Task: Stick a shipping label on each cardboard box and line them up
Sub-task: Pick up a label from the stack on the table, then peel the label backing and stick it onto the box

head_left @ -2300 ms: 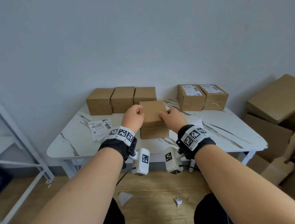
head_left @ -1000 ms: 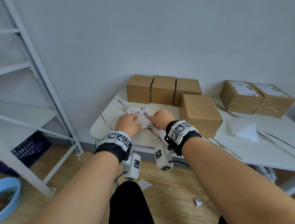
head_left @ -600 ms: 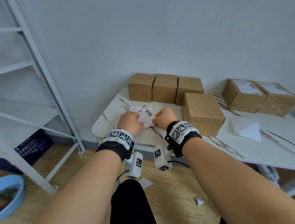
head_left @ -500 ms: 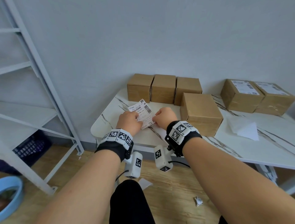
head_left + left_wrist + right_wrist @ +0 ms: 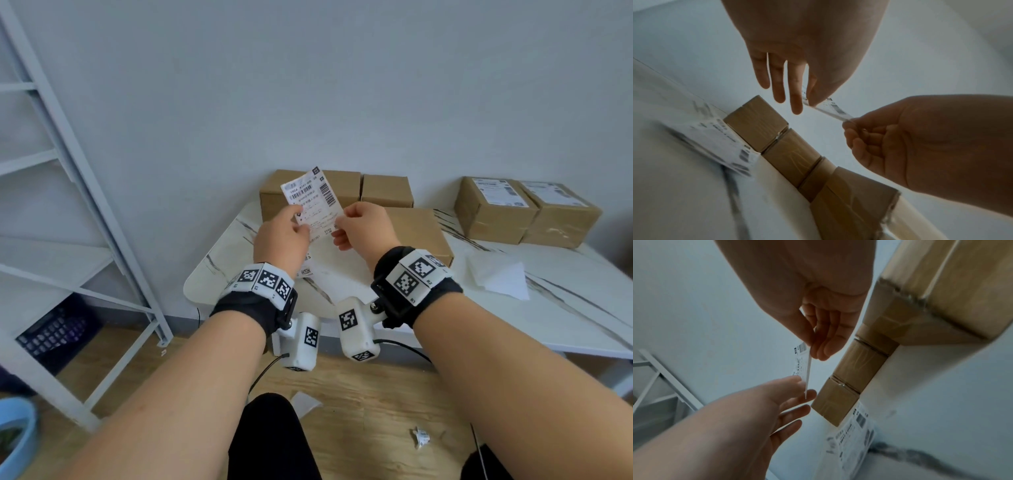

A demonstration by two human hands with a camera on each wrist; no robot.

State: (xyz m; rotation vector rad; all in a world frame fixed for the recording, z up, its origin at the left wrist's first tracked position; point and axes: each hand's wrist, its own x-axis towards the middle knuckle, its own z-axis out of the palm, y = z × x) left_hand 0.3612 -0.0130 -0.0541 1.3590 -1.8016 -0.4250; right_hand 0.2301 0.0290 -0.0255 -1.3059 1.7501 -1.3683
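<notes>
Both hands hold one white shipping label (image 5: 311, 200) upright above the table's left end. My left hand (image 5: 299, 215) pinches its lower left edge between thumb and forefinger (image 5: 807, 100), with the other fingers straight. My right hand (image 5: 342, 220) pinches the lower right corner (image 5: 813, 352). Three plain cardboard boxes (image 5: 386, 191) stand in a row at the wall, partly hidden by the label. A fourth plain box (image 5: 419, 233) sits in front of them, just right of my right hand. Two labelled boxes (image 5: 495, 209) stand at the back right.
More labels (image 5: 305, 271) lie on the white marble table (image 5: 565, 322) under my hands (image 5: 853, 434). White backing paper (image 5: 496, 278) lies to the right. A grey metal shelf (image 5: 68, 178) stands to the left. Paper scraps (image 5: 420, 437) lie on the wooden floor.
The label has come up off the stack on the table. Both hands have risen with it and now hold it upright in the air.
</notes>
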